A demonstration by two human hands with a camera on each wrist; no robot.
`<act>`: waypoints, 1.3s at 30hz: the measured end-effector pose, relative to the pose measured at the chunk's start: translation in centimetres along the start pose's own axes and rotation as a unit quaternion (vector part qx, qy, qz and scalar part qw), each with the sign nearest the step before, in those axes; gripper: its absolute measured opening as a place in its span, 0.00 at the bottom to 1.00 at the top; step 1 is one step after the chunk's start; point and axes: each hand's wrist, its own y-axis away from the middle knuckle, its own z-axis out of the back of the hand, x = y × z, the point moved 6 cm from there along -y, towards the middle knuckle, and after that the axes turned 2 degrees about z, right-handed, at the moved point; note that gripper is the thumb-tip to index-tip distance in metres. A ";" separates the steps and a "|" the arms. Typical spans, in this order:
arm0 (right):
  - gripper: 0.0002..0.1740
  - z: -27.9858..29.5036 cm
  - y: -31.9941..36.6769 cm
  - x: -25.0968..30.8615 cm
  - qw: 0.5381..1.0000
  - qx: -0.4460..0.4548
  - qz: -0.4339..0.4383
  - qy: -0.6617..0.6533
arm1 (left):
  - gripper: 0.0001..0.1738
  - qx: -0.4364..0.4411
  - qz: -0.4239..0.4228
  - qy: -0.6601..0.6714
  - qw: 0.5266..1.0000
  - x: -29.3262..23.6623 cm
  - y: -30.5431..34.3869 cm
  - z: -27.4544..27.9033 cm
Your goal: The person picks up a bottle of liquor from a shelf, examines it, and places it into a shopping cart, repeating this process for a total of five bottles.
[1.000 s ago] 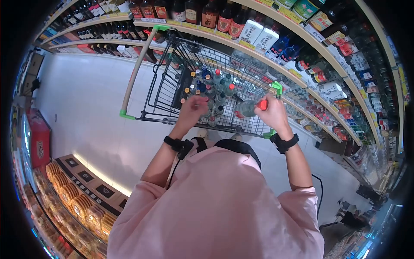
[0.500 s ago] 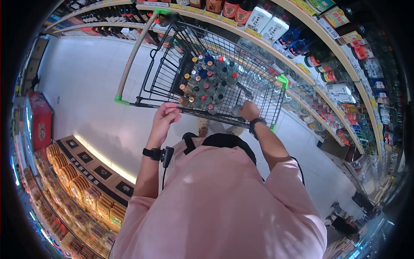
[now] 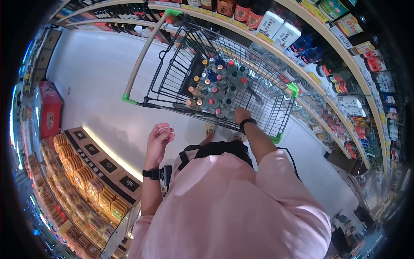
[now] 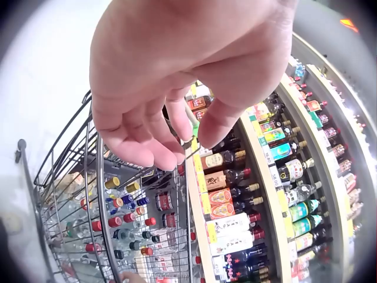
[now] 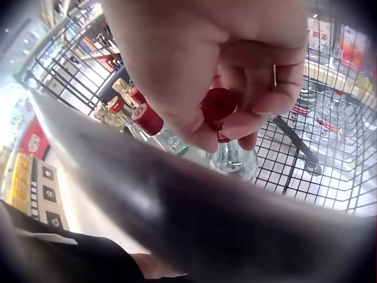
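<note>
Well, on my feed the clear bottle is inside the wire shopping cart, just beside the other bottles; I can't tell whether its base touches the mesh. My right hand pinches it around its red cap. My left hand holds nothing, fingers loosely bent, outside the cart's near side. Beyond the cart runs a stocked shelf; stacked golden packs sit off to the left.
</note>
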 end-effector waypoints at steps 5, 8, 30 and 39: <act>0.20 -0.2 0.0 1.4 1.000 -0.003 -0.018 -0.020 | 0.11 -0.024 0.016 0.008 1.000 0.0 1.1 1.2; 0.21 -1.4 -1.9 0.6 0.998 0.013 -0.031 -0.046 | 0.10 -0.028 0.012 0.008 1.000 -0.5 1.4 1.9; 0.10 4.1 5.5 -4.7 0.855 -0.144 -0.085 -0.491 | 0.09 0.145 0.008 -0.020 0.989 -3.7 -7.5 -3.9; 0.07 7.8 16.0 -9.1 0.755 -0.303 -0.092 -0.575 | 0.08 0.198 0.010 -0.020 0.980 -5.0 -8.9 -8.7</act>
